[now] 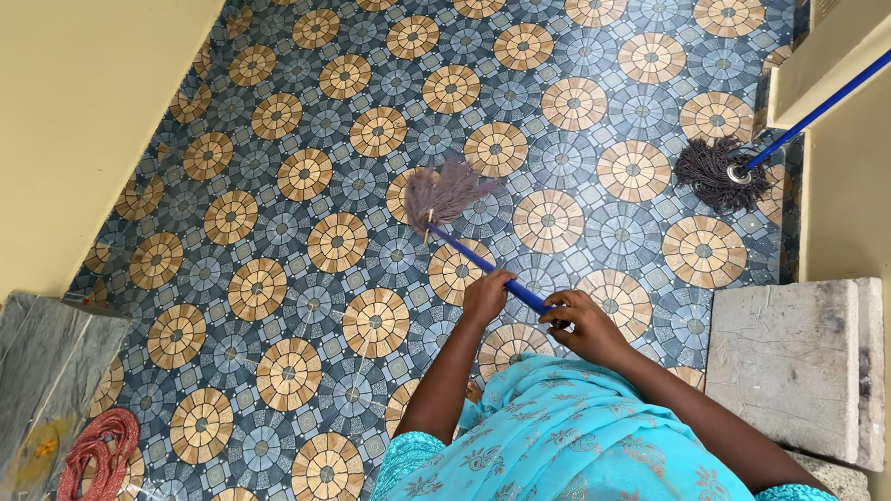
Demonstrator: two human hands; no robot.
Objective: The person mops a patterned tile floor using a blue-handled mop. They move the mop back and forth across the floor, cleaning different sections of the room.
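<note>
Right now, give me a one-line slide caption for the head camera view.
Both hands, left hand and right hand, grip a blue-handled broom over the patterned tile floor; a mop leans nearby.

Home passage: patterned floor tiles (pixel 369 177), mop (pixel 717 172)

You're in a bright turquoise top w/ short sleeves that end above the elbow, forearms bare. The sleeve hems carry a denser woven pattern in a slightly deeper teal. A thin scarf of the same turquoise is draped over your chest & shoulders, w/ pale gold floral and paisley motifs printed across it. No rings, bangles or watch visible on either hand or wrist
</note>
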